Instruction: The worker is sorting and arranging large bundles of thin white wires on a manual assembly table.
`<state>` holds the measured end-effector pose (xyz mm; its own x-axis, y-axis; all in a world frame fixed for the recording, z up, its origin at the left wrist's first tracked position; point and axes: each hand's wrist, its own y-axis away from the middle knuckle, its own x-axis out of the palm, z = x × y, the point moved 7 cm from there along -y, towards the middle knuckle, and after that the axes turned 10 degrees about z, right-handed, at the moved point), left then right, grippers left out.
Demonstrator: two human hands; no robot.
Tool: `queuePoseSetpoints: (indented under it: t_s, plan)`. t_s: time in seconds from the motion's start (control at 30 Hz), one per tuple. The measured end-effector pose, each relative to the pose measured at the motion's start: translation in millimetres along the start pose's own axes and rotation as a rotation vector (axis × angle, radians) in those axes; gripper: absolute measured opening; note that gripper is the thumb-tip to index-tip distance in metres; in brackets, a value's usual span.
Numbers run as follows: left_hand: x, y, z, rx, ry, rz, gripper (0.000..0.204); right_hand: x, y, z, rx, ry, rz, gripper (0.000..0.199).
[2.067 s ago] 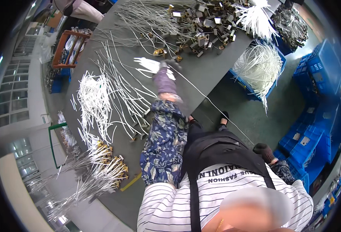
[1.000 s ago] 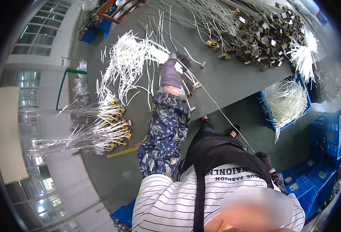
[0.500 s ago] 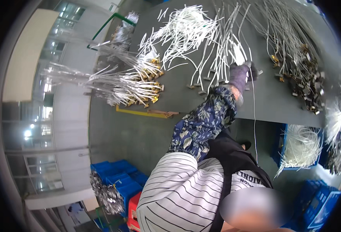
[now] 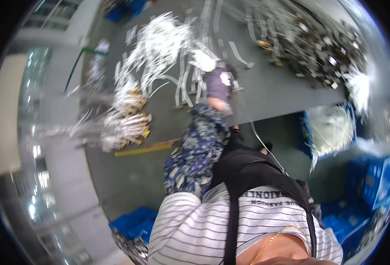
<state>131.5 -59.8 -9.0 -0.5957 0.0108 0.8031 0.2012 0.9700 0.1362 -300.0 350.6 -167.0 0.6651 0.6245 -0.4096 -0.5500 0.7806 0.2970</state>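
Observation:
My left hand (image 4: pixel 220 84), in a purple-grey glove below a dark floral sleeve cover (image 4: pixel 195 145), is over the grey table near its front edge. Motion smears its fingers, so I cannot make out whether they grip anything. Right against the glove is a bright white bunch of flat cables (image 4: pixel 203 61). More white cables lie loosely piled (image 4: pixel 161 39) beyond it to the left, and several spread-out strips with small end connectors lie close by. A thin white cord (image 4: pixel 265 145) hangs below the table edge. My right hand is not in view.
Bundles of cables with yellowish ends (image 4: pixel 126 128) lie at the table's left. A heap of grey cables with connectors (image 4: pixel 318 53) covers the far right. A blue crate (image 4: pixel 307 132) of pale cables stands below the right edge; more blue crates (image 4: pixel 376 181) stand lower right.
The view has swung, so the table and cables sit differently in the picture. My left hand stays among the white cables. The cord now hangs slanted, lower than the hand.

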Motion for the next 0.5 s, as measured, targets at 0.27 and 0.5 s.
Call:
queuePoseSetpoints:
  t_s: [0.27,0.5]
  plan:
    - [49,22,-10,-0.093,-0.332,-0.231,0.027,-44,-15,77,0.403,-0.331,0.035,0.018]
    - [49,22,-9,-0.019,-0.042,-0.149,0.020,-38,-14,81,0.478,-0.590,0.034,0.012]
